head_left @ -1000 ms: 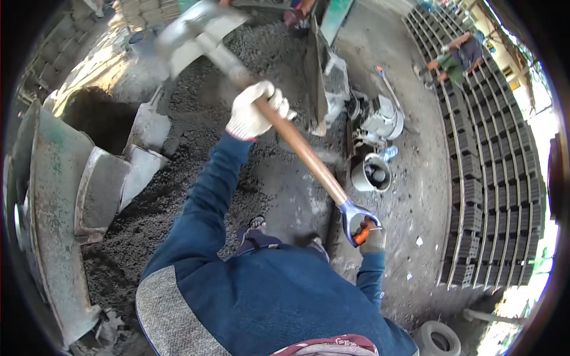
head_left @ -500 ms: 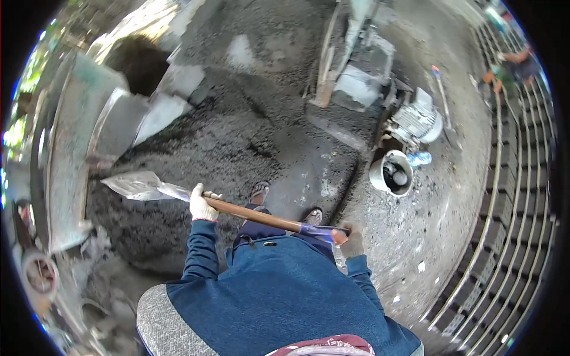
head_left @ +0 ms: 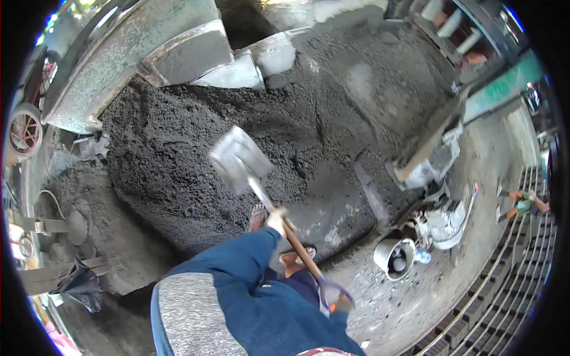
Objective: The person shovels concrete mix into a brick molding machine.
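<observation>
A shovel (head_left: 292, 237) with a wooden shaft slants across the view in front of me. My left hand (head_left: 276, 221), in a pale knitted glove, is closed round the lower shaft near the metal socket. At the other end, my right hand (head_left: 342, 304) grips the purple handle, partly hidden by it. The shovel's grey metal blade (head_left: 240, 158) points forward, overlapping a wide heap of dark, damp, crumbly material (head_left: 178, 148). My feet, in open footwear, stand at the heap's near edge.
To the right are a bucket (head_left: 383, 255), a plastic bottle (head_left: 422, 256) and a motor (head_left: 446, 224). A person (head_left: 525, 205) is beyond, beside rails over rows of dark blocks (head_left: 469, 317). A weathered metal panel (head_left: 136, 50) and a wheel (head_left: 25, 132) are at left.
The shovel blade has swung from the left to in front of me, over the heap. My view has turned left, and both hands keep hold of the shovel.
</observation>
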Demonstrator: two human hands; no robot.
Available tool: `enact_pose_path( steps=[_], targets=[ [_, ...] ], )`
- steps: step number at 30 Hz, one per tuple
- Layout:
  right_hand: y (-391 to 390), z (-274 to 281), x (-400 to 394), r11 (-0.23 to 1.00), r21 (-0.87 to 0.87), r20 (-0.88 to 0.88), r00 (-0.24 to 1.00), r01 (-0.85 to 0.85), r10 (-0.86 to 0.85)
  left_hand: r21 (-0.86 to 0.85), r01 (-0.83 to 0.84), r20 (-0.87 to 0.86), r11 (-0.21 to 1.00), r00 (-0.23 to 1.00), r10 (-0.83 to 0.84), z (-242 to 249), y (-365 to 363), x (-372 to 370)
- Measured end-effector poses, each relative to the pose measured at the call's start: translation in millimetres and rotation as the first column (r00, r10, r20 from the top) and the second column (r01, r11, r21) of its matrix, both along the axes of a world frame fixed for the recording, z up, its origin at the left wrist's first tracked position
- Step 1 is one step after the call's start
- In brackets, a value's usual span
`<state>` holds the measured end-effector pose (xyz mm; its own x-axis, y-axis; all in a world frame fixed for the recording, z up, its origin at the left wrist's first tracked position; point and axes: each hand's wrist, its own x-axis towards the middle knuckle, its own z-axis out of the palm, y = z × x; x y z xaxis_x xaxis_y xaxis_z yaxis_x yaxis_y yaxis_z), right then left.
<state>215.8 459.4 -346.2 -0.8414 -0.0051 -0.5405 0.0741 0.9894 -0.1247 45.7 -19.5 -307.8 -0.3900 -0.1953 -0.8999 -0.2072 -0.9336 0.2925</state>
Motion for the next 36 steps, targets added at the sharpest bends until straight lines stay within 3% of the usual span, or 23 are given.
enact_pose_path(
  steps=[1, 2, 3, 4, 8, 9, 10, 12, 13, 14, 16, 18, 19, 20, 24, 28, 30, 31, 32, 33, 34, 35, 36],
  targets=[
    [-10, 28, -4, 0.87, -0.154, 0.169, 0.88, 0.468, -0.444, 0.095, 0.047, 0.019, 0.994, 0.999, -0.049, -7, 34, -2],
    [-19, 50, -12, 0.512, -0.23, 0.287, 0.56, 0.828, -0.777, 0.176, 0.056, 0.046, 0.983, 0.997, -0.065, 10, 66, -7],
    [-27, 67, -23, 0.344, -0.232, 0.313, 0.405, 0.91, -0.859, 0.299, 0.1, 0.067, 0.949, 0.99, -0.125, 17, 87, -15],
    [-40, 79, -39, 0.301, -0.238, 0.312, 0.367, 0.923, -0.877, 0.478, 0.066, 0.063, 0.876, 0.992, -0.109, 27, 105, -23],
    [-117, 76, -111, 0.31, -0.403, 0.353, 0.459, 0.861, -0.815, 0.707, 0.003, 0.029, 0.707, 0.999, -0.033, 20, 113, -54],
    [-146, 66, -127, 0.285, -0.461, 0.383, 0.478, 0.841, -0.79, 0.619, 0.088, -0.142, 0.78, 0.99, 0.001, 5, 81, -61],
    [-178, 49, -143, 0.239, -0.517, 0.427, 0.489, 0.822, -0.761, 0.593, 0.246, -0.408, 0.767, 0.913, 0.023, -68, 1, -61],
    [-231, -3, -169, 0.074, -0.625, 0.549, 0.505, 0.777, -0.666, 0.401, 0.46, -0.833, 0.792, 0.543, 0.106, -194, -158, -61],
    [-239, -58, -176, -0.152, -0.651, 0.675, 0.475, 0.743, -0.565, 0.2, 0.392, -0.236, 0.898, 0.909, -0.344, -72, -255, -64],
    [-252, -109, -183, -0.378, -0.589, 0.796, 0.435, 0.714, -0.42, 0.102, -0.094, -0.088, 0.99, 0.991, 0.103, -70, -289, -58],
    [-340, -18, -176, 0.027, -0.65, 0.524, 0.473, 0.759, -0.708, -0.07, -0.154, -0.072, 0.986, 0.986, 0.149, -52, -321, -43],
    [-368, 19, -161, 0.136, -0.622, 0.433, 0.484, 0.771, -0.761, -0.097, -0.149, 0.01, 0.984, 0.989, 0.15, -44, -311, -22],
    [-367, 34, -147, 0.235, -0.653, 0.336, 0.553, 0.72, -0.762, -0.032, -0.163, -0.009, 0.986, 0.987, 0.163, -47, -307, -9],
    [-365, 49, -140, 0.043, -0.583, 0.479, 0.386, 0.811, -0.788, -0.04, -0.16, 0.028, 0.986, 0.987, 0.161, -50, -299, 4],
    [-326, 75, -91, 0.16, -0.47, 0.546, 0.428, 0.868, -0.72, -0.09, -0.114, 0.131, 0.989, 0.983, 0.125, -26, -266, 51],
    [-241, 55, -19, 0.367, -0.26, 0.536, 0.45, 0.893, -0.714, 0.03, 0.023, 0.254, 0.999, 0.967, -0.03, -15, -215, 88],
    [-198, 53, 14, 0.379, -0.268, 0.548, 0.463, 0.886, -0.697, 0.049, -0.032, 0.28, 0.998, 0.96, 0.017, -11, -179, 95],
    [-176, 50, 37, 0.456, -0.322, 0.533, 0.557, 0.83, -0.637, 0.08, -0.014, 0.298, 0.997, 0.954, -0.011, 4, -161, 91],
    [-150, 43, 64, 0.655, -0.43, 0.413, 0.781, 0.621, -0.469, 0.11, 0.005, 0.313, 0.994, 0.949, -0.039, 19, -144, 87],
    [-128, 35, 93, 0.828, -0.48, 0.186, 0.956, 0.288, -0.224, 0.15, 0.027, 0.289, 0.988, 0.955, -0.07, 9, -128, 91],
    [-107, 20, 126, 0.902, -0.415, -0.11, 0.991, -0.121, 0.082, 0.189, 0.046, 0.265, 0.981, 0.96, -0.095, -1, -117, 90],
    [-107, 31, 125, 0.727, -0.55, 0.207, 0.91, 0.412, -0.359, 0.151, 0.122, 0.269, 0.981, 0.95, -0.159, 5, -103, 79],
    [-105, 40, 125, 0.548, -0.491, 0.382, 0.733, 0.677, -0.562, 0.111, 0.189, 0.279, 0.976, 0.936, -0.213, 21, -86, 69]
  ],
)
